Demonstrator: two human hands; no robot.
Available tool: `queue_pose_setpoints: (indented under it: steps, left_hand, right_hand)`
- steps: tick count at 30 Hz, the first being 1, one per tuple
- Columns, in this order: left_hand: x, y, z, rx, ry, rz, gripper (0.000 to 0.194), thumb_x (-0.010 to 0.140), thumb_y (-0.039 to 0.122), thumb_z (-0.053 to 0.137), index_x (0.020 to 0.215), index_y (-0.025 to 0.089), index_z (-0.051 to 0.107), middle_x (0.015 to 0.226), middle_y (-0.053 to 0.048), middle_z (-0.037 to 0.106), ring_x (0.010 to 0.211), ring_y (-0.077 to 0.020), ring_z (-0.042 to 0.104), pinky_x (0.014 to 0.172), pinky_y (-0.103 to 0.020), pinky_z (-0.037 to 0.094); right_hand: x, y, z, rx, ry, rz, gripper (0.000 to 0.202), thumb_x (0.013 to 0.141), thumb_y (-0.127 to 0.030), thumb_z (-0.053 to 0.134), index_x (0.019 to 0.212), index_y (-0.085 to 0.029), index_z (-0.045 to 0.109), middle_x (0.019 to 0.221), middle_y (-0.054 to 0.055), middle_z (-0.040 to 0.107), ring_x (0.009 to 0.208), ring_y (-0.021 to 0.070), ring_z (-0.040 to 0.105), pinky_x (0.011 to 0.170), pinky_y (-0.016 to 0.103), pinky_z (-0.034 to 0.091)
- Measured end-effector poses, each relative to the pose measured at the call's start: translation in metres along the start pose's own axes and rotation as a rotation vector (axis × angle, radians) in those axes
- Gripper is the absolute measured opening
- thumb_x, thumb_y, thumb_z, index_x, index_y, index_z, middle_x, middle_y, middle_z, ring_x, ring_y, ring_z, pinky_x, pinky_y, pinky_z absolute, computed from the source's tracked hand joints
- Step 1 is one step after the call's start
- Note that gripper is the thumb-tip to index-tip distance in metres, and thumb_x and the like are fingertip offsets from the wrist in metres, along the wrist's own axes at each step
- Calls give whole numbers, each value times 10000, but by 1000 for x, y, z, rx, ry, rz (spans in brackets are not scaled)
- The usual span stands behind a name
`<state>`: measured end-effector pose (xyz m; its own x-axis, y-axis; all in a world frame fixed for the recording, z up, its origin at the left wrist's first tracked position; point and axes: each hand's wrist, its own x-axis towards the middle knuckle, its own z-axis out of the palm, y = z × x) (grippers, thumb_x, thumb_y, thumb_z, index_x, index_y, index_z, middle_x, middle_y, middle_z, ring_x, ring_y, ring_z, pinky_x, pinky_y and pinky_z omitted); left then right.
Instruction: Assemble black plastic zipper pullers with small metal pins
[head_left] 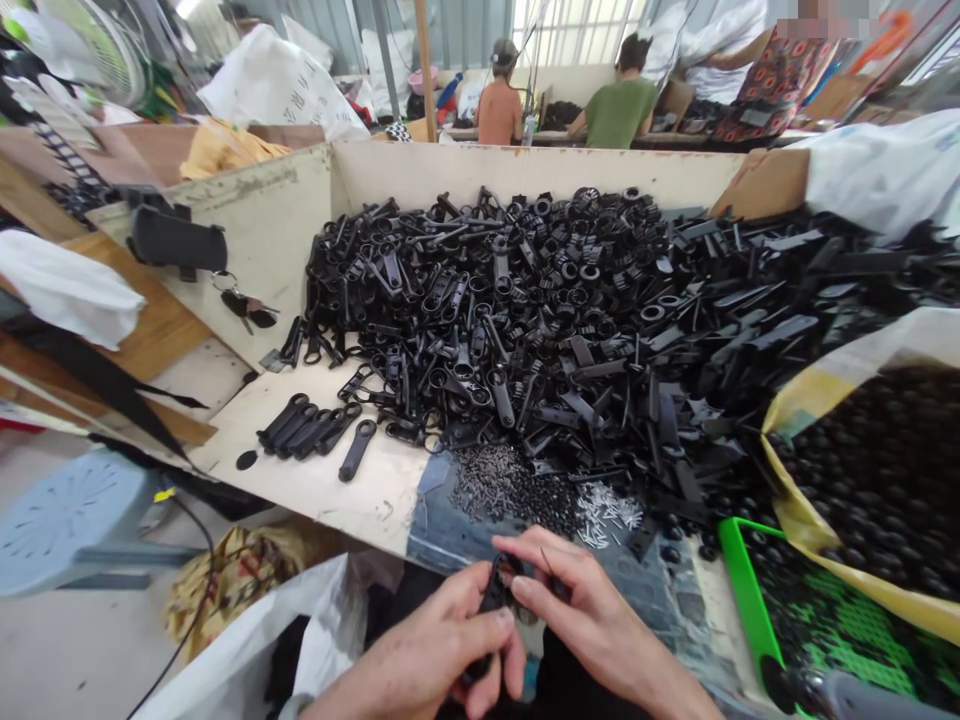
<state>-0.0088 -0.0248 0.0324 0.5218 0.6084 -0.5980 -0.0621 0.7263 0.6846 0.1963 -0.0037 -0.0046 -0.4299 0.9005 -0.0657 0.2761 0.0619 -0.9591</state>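
Note:
Close to my body, at the bench's front edge, my left hand (pixel 454 635) is closed around a black plastic part (pixel 493 592) with a ring-shaped end. The fingers of my right hand (pixel 574 605) pinch at that ring end; whether they also hold some smaller piece is hidden. Just beyond my hands lie a heap of small dark screws or pins (pixel 487 480), some small black pieces (pixel 551 495) and a pile of silver pins (pixel 607 512). Several similar black ring-ended parts (pixel 358 450) lie in a row to the left.
A large mound of black plastic parts (pixel 517 310) fills the bench's middle and back. At right are a yellow-edged sack of dark round pieces (pixel 885 460) and a green tray (pixel 742 570). A blue stool (pixel 71 515) stands left. Other people work at the back.

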Motion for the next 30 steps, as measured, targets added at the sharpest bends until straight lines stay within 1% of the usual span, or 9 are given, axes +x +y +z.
queue_pose_setpoints:
  steps: [4, 7, 8, 10, 13, 15, 20, 25, 30]
  left_hand:
    - [1, -12, -3, -11, -44, -38, 510, 866, 499, 668, 1222, 148, 563, 774, -33, 683, 455, -49, 390, 491, -236, 204]
    - [2, -20, -12, 28, -60, -34, 544, 859, 537, 668, 1240, 165, 557, 682, 24, 601, 489, -73, 386, 498, -222, 233]
    - [2, -20, -16, 95, -5, 8, 521, 867, 542, 658, 1225, 175, 565, 675, 34, 579, 511, -86, 406, 510, -220, 264]
    - [4, -16, -25, 319, 229, 160, 378, 888, 503, 641, 1108, 198, 607, 739, 13, 608, 607, -124, 503, 581, -235, 359]
    - [12, -5, -35, 747, 637, 353, 212, 915, 419, 595, 851, 218, 611, 790, -22, 676, 736, -193, 609, 684, -284, 414]
    - [21, 2, -39, 974, 731, 396, 219, 941, 384, 533, 824, 225, 627, 754, -32, 700, 720, -226, 645, 676, -307, 408]
    - [42, 7, -43, 1205, 690, 492, 222, 914, 214, 494, 933, 255, 711, 818, -54, 771, 743, -248, 716, 672, -300, 428]
    - [40, 9, -49, 1178, 677, 499, 145, 904, 234, 608, 952, 285, 734, 835, -55, 792, 778, -261, 738, 684, -292, 451]
    - [34, 7, -55, 1155, 628, 537, 154, 921, 209, 600, 934, 276, 739, 857, -64, 790, 794, -262, 737, 715, -300, 456]
  right_hand:
    - [-16, 8, 4, -93, 53, 47, 374, 973, -456, 650, 1324, -348, 717, 1333, 97, 670, 1247, 295, 620, 1082, 455, 480]
    - [-25, 9, 7, -113, 86, 42, 440, 948, -461, 679, 1374, -353, 678, 1266, 82, 702, 1051, 250, 699, 915, 356, 575]
    - [-26, 10, 6, -101, 109, 44, 448, 951, -460, 668, 1384, -344, 669, 1198, 74, 723, 931, 222, 711, 816, 315, 590]
    - [-26, 12, 4, -75, 213, 63, 393, 964, -470, 632, 1307, -300, 718, 1014, 50, 743, 736, 181, 677, 664, 267, 563]
    - [-20, 17, -1, -68, 415, 100, 315, 968, -497, 608, 1032, -243, 783, 843, 27, 724, 713, 182, 664, 656, 256, 527]
    - [-15, 18, -2, -89, 446, 105, 311, 974, -497, 603, 940, -234, 767, 810, 18, 715, 726, 185, 667, 666, 255, 510]
    - [-4, 12, 3, -193, 409, 22, 300, 1016, -454, 563, 907, -242, 745, 783, 5, 678, 661, 167, 615, 639, 256, 477]
    - [4, 8, 9, -252, 366, -38, 283, 1052, -398, 522, 928, -246, 725, 795, 19, 673, 704, 183, 645, 692, 265, 506]
    - [24, 5, 19, -420, 267, -147, 281, 1090, -301, 431, 986, -227, 682, 923, 45, 703, 810, 180, 708, 721, 255, 519]
